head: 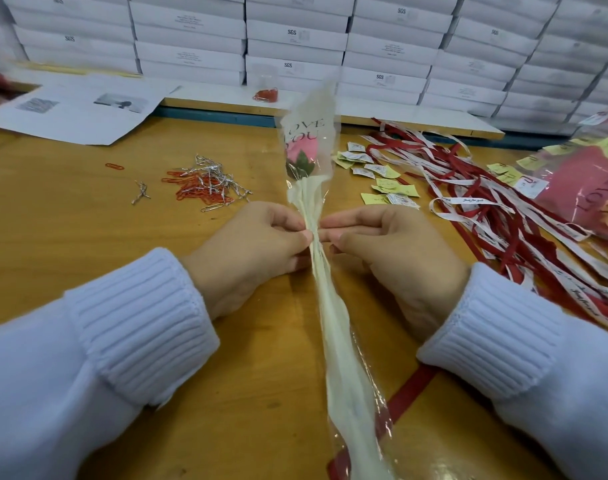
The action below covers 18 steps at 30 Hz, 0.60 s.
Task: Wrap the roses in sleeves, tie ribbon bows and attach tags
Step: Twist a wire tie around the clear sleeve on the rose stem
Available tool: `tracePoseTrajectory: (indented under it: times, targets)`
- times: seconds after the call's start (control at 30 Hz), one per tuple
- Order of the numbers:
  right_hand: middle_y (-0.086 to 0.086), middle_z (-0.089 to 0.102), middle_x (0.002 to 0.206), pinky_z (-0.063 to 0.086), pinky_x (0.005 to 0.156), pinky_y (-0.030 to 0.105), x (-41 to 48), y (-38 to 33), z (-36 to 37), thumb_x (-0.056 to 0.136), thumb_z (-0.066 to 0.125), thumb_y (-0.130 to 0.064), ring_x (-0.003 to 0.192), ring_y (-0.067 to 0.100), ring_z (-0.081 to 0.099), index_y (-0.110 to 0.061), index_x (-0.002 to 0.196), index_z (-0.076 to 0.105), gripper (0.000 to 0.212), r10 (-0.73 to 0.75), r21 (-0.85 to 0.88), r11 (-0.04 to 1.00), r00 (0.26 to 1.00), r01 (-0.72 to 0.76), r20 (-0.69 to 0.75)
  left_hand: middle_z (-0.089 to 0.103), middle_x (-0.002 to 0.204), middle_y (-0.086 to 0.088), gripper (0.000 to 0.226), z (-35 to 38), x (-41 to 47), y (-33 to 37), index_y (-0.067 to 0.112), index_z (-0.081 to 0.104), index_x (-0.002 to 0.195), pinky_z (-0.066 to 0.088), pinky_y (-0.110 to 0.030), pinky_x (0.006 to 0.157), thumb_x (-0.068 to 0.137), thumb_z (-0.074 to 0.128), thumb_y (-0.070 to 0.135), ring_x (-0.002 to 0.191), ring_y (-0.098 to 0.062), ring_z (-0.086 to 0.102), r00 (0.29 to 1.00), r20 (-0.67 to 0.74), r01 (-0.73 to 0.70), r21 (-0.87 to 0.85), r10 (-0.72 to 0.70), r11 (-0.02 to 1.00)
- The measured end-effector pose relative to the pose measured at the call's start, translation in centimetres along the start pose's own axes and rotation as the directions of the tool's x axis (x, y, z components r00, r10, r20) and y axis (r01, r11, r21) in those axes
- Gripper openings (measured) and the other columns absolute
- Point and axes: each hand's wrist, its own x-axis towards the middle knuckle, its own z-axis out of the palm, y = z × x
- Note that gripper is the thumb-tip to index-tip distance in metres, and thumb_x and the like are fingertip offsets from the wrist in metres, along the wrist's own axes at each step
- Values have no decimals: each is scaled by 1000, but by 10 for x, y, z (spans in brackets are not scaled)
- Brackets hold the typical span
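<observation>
Filling the back of the view, a wall of stacked white cardboard boxes (pixel 295 36) runs along the far edge of the yellow-brown wooden table (pixel 70 209). Down the middle of the table stretches the long, narrow clear plastic sleeve (pixel 333 327), lined with cream paper. Its long axis runs from near to far. The wide mouth, printed LOVE YOU, points away towards the boxes, and the thin tail points at the person and leaves the bottom of the view. Whether the mouth end rests on the wood or is lifted, I cannot tell.

Inside the upper part sits a pink rose bud with green leaves (pixel 297 152), head towards the boxes. A tangle of red and white printed ribbons (pixel 496 216) crowds the right side, reaching close to the right sleeve cuff. One flat red ribbon (pixel 411 393) passes under the sleeve's tail. White printed paper sheets (pixel 88 109) lie at far left.

The left hand (pixel 250 251) and right hand (pixel 396 258) meet at the sleeve's gathered neck. The fingers (pixel 295 225) of each are curled and pinch it from either side.

Pale yellow paper tags (pixel 382 174) lie just right of the bud. Red paper clips (pixel 195 194) and silver twist ties (pixel 216 174) are heaped to its left. Bare wood lies between that heap and the left hand.
</observation>
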Motion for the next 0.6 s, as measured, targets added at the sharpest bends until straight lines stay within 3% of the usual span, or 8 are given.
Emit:
tracePoseTrajectory:
  times: [0.13,0.23,0.3,0.4,0.53,0.6]
  targets:
    - [9,75,82,58,70,22,-2,0,0,84,64,1,78,19,72,-12,90,71,16,8,77,997,999,-11,35,65,85,-21,4,2,-3,4,1,53,94,56,-23,52,93,51,-3,61,-18,68,999,18,45,-61,-44,997]
    - [5,74,74,46,51,8,-2,-2,-1,82,66,3,54,1,64,-9,89,73,15,-65,94,993,997,69,-49,67,80,-18,5,7,-5,5,0,54,95,60,-31,63,93,50,-3,65,-19,67,1000,-4,-7,-82,7,997]
    - [-2,71,65,40,47,4,-1,-2,-2,81,68,0,46,-5,57,-10,85,74,12,-88,92,991,991,97,-101,67,72,-13,6,11,-6,4,0,55,95,57,-35,70,93,50,-3,62,-17,67,999,-20,-46,-96,44,994]
    - [-4,65,61,39,46,8,2,1,-2,79,73,-10,47,-3,53,-11,79,73,2,-52,83,994,988,65,-144,69,64,-6,8,12,-6,2,1,56,100,55,-40,80,94,52,0,65,-16,67,993,-80,-88,-81,81,993]
    - [2,62,69,35,47,21,5,4,1,82,72,-17,59,10,46,-9,76,73,10,51,120,992,991,-36,-124,69,62,-3,7,12,-6,2,7,55,93,56,-37,77,93,53,1,65,-15,68,986,-115,-131,-91,120,987]
    - [0,64,66,35,45,17,4,4,0,83,70,-20,56,8,47,-10,75,74,13,13,60,998,990,-4,-138,69,63,-4,6,13,-7,0,4,56,96,57,-36,75,93,53,0,63,-14,68,985,-113,-141,-90,131,986]
